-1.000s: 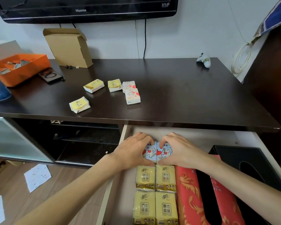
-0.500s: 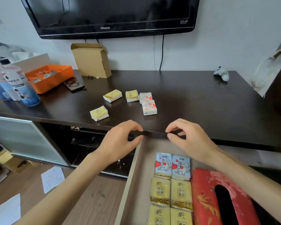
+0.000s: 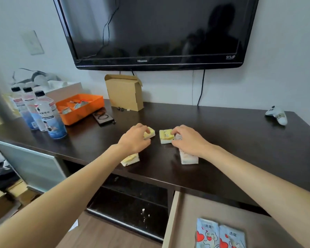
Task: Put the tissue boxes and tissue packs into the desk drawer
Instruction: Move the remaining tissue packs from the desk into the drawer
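Observation:
Several small tissue packs lie on the dark desk top (image 3: 240, 140). My left hand (image 3: 135, 139) curls its fingers over a yellow pack (image 3: 150, 132). My right hand (image 3: 188, 141) pinches the right edge of a second yellow pack (image 3: 165, 136). A third yellow pack (image 3: 130, 159) lies under my left wrist. A white pack (image 3: 188, 158) lies below my right hand, and another white one is mostly hidden under that palm. At the bottom right the drawer (image 3: 170, 221) stands open, with two heart-printed packs (image 3: 220, 235) inside.
At the back of the desk stand a cardboard box (image 3: 124, 92), an orange tray (image 3: 80, 108), three bottles (image 3: 48, 119) and a black device (image 3: 103, 119). A white controller (image 3: 276, 115) lies far right. A TV (image 3: 156, 31) hangs above.
Both hands left the two heart-printed packs in the drawer, rose over the desk edge and reached onto the desk top, landing on the two yellow packs. The view tilted upward.

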A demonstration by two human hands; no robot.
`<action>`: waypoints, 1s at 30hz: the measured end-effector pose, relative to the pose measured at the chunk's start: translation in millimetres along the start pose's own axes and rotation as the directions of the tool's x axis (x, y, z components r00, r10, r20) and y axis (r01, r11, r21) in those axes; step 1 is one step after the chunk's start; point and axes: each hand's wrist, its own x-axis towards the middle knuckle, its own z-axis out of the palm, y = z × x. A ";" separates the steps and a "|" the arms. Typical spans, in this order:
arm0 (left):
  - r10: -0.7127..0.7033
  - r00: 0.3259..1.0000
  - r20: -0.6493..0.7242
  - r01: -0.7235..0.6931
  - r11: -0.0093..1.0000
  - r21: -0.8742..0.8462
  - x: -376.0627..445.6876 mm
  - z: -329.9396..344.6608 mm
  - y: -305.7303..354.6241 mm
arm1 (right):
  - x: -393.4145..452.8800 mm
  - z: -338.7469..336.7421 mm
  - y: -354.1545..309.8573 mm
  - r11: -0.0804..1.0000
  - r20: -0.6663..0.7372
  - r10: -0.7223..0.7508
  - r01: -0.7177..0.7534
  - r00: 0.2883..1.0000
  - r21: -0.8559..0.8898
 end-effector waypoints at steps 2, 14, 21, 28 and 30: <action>-0.025 0.998 0.052 0.024 0.999 0.022 21.2 3.0 -11.0 | 25.5 5.3 -0.4 0.999 0.037 0.000 0.002 0.999 -0.052; 0.074 0.956 0.285 -0.111 0.987 0.117 62.3 9.5 -26.1 | 87.9 22.7 10.5 0.979 0.222 0.043 0.004 0.974 -0.204; 0.022 0.972 0.232 -0.028 0.999 0.021 57.8 9.6 -24.1 | 62.4 11.8 9.6 0.996 -0.007 -0.039 0.038 0.999 -0.085; 0.054 0.995 0.086 -0.056 0.998 0.022 4.1 -13.4 12.7 | -9.3 -14.1 12.4 0.994 -0.114 -0.101 0.095 0.988 -0.053; 0.098 0.992 0.080 -0.099 0.995 0.009 -19.4 -21.5 28.1 | -37.2 -22.1 13.2 0.995 -0.124 -0.103 0.100 0.987 -0.029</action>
